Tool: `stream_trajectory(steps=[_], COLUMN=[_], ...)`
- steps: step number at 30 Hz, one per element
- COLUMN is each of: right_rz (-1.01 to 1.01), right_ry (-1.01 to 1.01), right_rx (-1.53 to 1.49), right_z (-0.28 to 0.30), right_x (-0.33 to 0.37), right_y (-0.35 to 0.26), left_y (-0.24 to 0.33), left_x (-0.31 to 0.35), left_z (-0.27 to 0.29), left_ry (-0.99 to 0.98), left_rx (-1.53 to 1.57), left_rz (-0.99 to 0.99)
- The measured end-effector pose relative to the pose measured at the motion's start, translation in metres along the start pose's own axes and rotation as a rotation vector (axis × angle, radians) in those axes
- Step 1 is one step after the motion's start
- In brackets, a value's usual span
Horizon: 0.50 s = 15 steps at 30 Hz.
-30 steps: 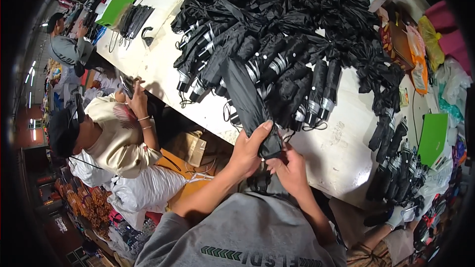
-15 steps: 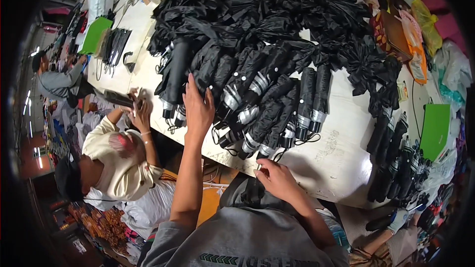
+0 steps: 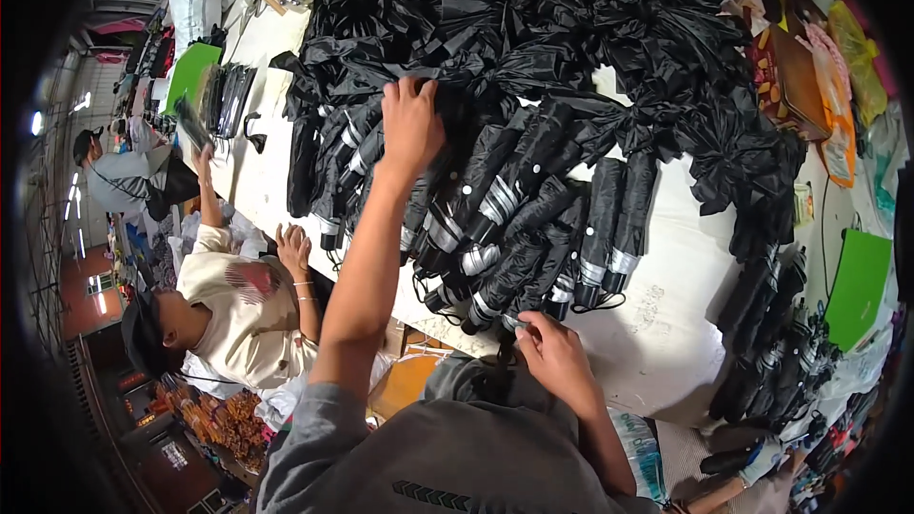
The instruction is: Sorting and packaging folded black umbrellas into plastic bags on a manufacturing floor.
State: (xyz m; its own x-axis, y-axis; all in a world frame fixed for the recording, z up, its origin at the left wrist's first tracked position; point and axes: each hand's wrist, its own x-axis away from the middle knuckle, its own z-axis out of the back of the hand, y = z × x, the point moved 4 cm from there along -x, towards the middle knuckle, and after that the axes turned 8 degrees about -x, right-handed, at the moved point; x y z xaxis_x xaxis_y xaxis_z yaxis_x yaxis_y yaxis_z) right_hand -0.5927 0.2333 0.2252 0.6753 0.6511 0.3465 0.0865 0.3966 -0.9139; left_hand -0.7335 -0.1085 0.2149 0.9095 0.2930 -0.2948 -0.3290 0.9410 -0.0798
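Observation:
Folded black umbrellas point(image 3: 495, 171) with silver bands lie in a row across the table's near half. Behind them spreads a big heap of loose black umbrella canopies point(image 3: 495, 38). My left hand point(image 3: 414, 128) reaches over the row to the heap's near edge, its fingers bent down onto the black cloth of an umbrella. At the table's near edge my right hand point(image 3: 560, 354) is closed by the umbrella ends, thumb and forefinger together. Whatever it pinches is too small or hidden to make out.
To the left a co-worker point(image 3: 248, 309) holds up a dark, slim object point(image 3: 188, 124). More folded umbrellas point(image 3: 762, 352) stand bunched at the right, near a green panel point(image 3: 860, 290). A brown box point(image 3: 790, 86) and plastic bags point(image 3: 838, 143) crowd the far right.
My left hand has moved farther over the umbrellas and its fingers have bent onto the cloth. My right hand stays near the table edge. The co-worker has raised one arm.

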Motion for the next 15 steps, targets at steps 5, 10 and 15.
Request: stream_trajectory(steps=[5, 10, 15], right_rz=[0.065, -0.031, 0.377], right_ry=[0.059, 0.209, 0.737], right_rx=[0.042, -0.276, -0.284], right_z=[0.012, 0.037, 0.056], right_x=[-0.006, -0.022, -0.045], right_y=[0.004, -0.023, -0.087], left_y=[-0.014, 0.027, 0.067], left_x=[-0.026, -0.004, 0.042], left_z=[0.016, 0.110, 0.157], left_ry=[-0.179, -0.096, -0.050], left_rx=[0.275, 0.618, 0.681], left_rz=[-0.018, -0.027, -0.360])
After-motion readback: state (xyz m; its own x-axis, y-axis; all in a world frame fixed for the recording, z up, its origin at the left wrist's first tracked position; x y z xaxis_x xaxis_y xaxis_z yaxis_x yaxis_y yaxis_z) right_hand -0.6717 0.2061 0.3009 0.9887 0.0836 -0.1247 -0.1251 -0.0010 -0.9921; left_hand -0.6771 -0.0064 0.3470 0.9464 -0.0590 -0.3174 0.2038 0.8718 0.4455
